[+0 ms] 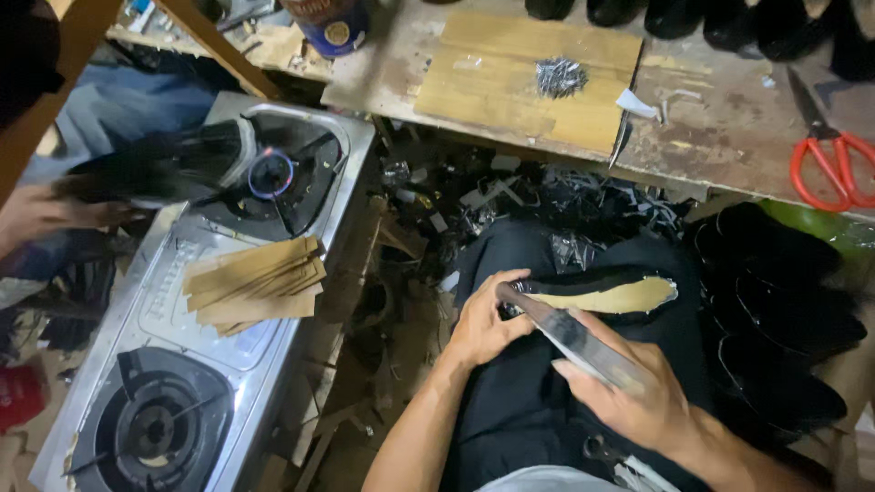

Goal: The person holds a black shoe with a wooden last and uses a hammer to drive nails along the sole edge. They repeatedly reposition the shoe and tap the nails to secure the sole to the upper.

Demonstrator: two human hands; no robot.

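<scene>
— Two burners on the steel gas stove (173, 319): the far one is lit blue, and another person's hand (36, 214) holds a black shoe (155, 164) over that flame. How far along does the work look?

— Midway, I'd judge. Along the far edge of the desk (720, 137) stands a row of dark shoes (711, 18) (only their lower parts show, so I can't tell how finished they are), and a stack of black shoe pieces (775, 319) lies at the person's right, seemingly waiting.

— And the piece in hand?

— A black shoe upper on a last, sole side up (602, 293), rests on the lap, its pale insole still bare, with no outer sole on it.

— The hands?

— The left hand (483, 319) is curled around the heel end, steadying it. The right hand (629, 392) is closed around a long flat metal tool (570, 337), its tip at the heel.

— Smaller things?

— Tan card strips (255, 282) on the stove, red-handled scissors (829, 164) and a heap of small nails (559, 77) on the desk.
</scene>
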